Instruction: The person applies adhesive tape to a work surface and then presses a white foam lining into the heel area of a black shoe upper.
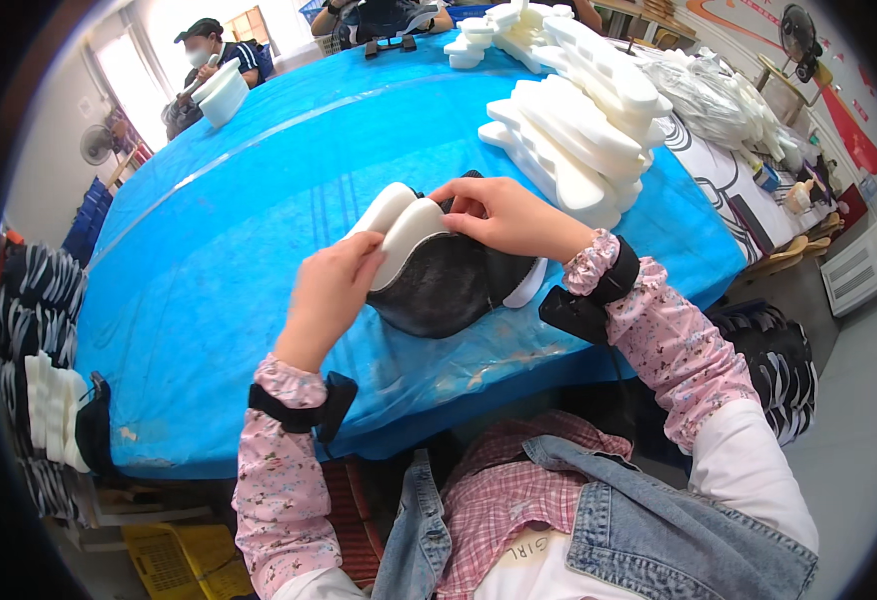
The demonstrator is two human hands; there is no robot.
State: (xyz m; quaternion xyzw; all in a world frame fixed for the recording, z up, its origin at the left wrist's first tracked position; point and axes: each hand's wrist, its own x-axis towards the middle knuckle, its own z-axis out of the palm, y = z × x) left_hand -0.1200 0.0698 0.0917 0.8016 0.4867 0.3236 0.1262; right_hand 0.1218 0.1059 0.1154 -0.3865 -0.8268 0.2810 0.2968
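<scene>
In front of me a black, leather-like cover (439,290) lies on the blue sheet. A curved white foam pad (411,240) sticks up from its scalloped upper edge, and a second white foam lobe (384,207) shows just behind. My left hand (327,292) is closed, pinching the pad's left side between thumb and fingers. At its right side, where foam and cover meet, my right hand (519,218) is closed with bent fingers on the pad's edge. A white strip (527,284) shows beside the cover's right end. The pad's lower part is hidden inside the cover.
Stacked white foam pads (569,140) rise beyond my right hand. A foam piece (222,95) stands at the far left, near a person (214,50). Bundles of black and white pieces (39,320) flank the blue-covered table (259,230). A yellow crate (184,560) sits below left.
</scene>
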